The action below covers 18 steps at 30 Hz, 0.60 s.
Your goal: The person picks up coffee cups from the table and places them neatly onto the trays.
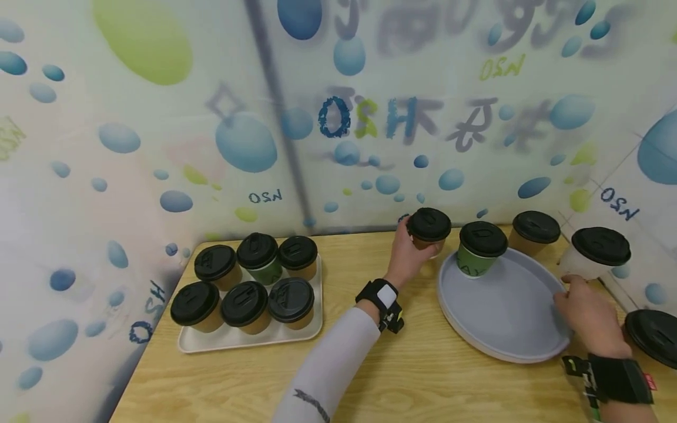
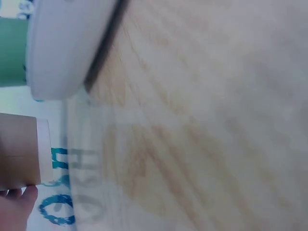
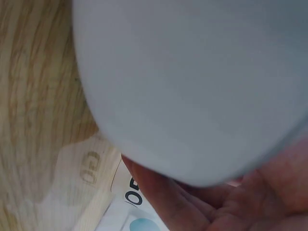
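Left hand (image 1: 408, 258): fingers curled round a black-lidded brown cup (image 1: 429, 226), at the far left edge of the round grey tray (image 1: 502, 317). Lidded green cup (image 1: 480, 249) stands on that tray. Right hand (image 1: 592, 311) at the tray's right rim, near a lidded white cup (image 1: 597, 251); fingers partly hidden, cannot tell whether gripping. Six lidded cups (image 1: 244, 304) fill a rectangular tray (image 1: 254, 342), left.

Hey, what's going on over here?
A person's left hand holds a brown lidded cup beside a round gray tray, while the right hand grips that tray's right edge. One green cup stands on the round gray tray. At left, six more lidded cups stand on a rectangular tray.
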Each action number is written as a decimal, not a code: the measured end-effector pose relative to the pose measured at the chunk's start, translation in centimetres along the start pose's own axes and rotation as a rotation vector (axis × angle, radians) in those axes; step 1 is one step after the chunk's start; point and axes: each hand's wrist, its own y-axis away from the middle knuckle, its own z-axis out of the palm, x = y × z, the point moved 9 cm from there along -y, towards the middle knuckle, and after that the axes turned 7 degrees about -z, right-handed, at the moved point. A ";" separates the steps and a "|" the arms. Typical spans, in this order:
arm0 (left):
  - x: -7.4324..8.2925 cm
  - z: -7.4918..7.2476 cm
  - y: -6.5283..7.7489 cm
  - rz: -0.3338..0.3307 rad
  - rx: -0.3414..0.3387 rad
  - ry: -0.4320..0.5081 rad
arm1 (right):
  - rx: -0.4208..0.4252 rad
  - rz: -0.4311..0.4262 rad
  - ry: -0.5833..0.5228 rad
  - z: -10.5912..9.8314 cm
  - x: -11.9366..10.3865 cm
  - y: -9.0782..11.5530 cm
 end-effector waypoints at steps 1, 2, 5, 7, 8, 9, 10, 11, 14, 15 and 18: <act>0.1 -0.3 0.5 0.002 0.007 0.017 | -0.005 -0.004 0.002 0.1 0.0 -0.1; 0.2 -0.5 1.0 0.008 0.009 0.027 | -0.003 -0.013 0.012 0.1 0.0 -0.2; 0.7 -0.5 2.4 0.031 -0.016 0.055 | -0.019 -0.007 0.006 0.2 0.4 -0.4; 1.1 -0.5 3.3 0.042 -0.034 0.062 | -0.028 -0.003 0.004 0.1 0.6 -0.5; 1.3 -0.5 3.7 0.048 -0.040 0.070 | -0.032 -0.002 0.007 0.1 0.6 -0.6; 1.5 -0.6 4.1 0.054 -0.042 0.077 | -0.038 -0.001 0.005 0.1 0.7 -0.6; 1.7 -0.7 4.5 0.061 -0.041 0.087 | -0.043 0.000 0.007 0.2 0.7 -0.6; 1.9 -0.8 4.8 0.067 -0.042 0.095 | -0.048 0.002 0.008 0.2 0.7 -0.7; 2.6 -0.9 5.7 0.098 -0.054 0.105 | -0.062 0.008 0.010 0.5 0.8 -0.7; 2.8 -0.8 5.9 0.110 -0.064 0.102 | -0.065 0.012 0.009 0.5 0.8 -0.7; 3.3 -0.4 6.7 0.129 -0.102 0.081 | -0.066 0.012 0.010 0.7 0.7 -0.7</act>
